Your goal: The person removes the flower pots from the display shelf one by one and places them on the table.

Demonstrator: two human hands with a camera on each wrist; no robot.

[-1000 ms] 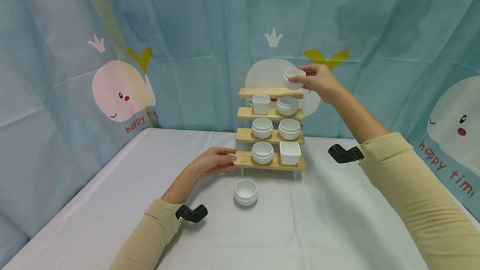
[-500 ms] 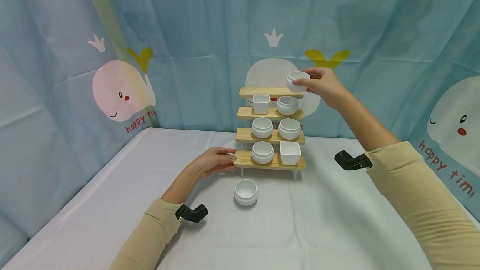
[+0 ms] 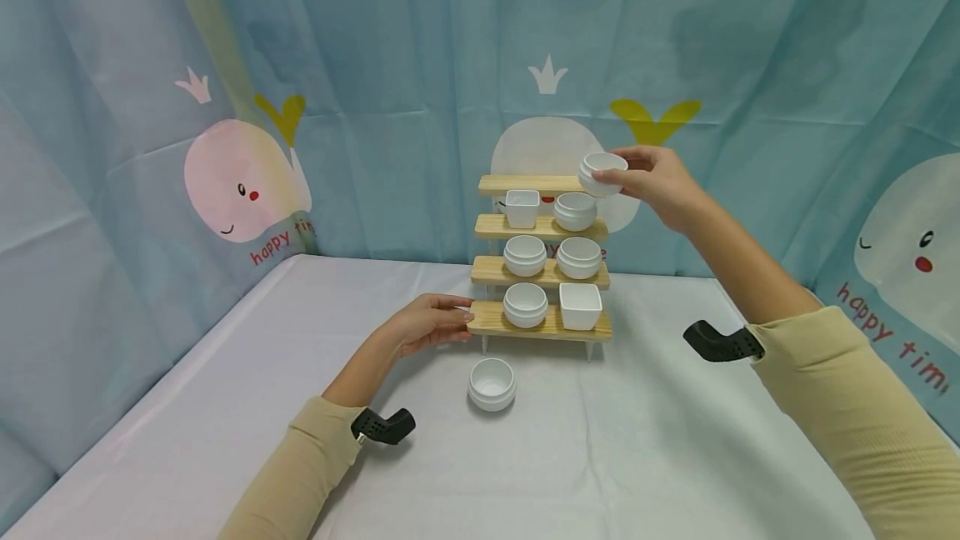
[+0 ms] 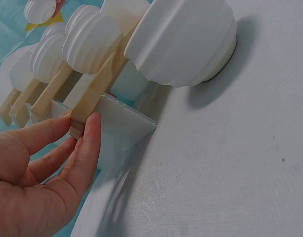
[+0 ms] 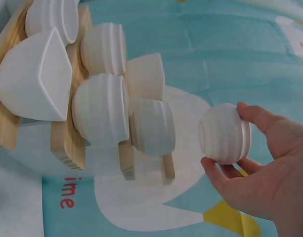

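"happy tim" in red on the left whale backdrop (image 3: 247, 190), again cut off at right

Sleeves: long, pale tan, finely ribbed knit, snug on both arms, ending short of the fingers at the wrists.
Left wrist mount (image 3: 383, 426): black, angled, small metal fitting.
Right wrist mount (image 3: 722, 343): black, angled, perforated.
Hands: bare, no rings.

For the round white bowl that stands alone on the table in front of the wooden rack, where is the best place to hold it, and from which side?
Take the round bowl by its rim, coming from above: it stands upright with the mouth open, so a thumb inside and fingers outside can probably pinch the wall. The table around it looks free. The ribbed, bulging side seems less easy to clasp from the side.
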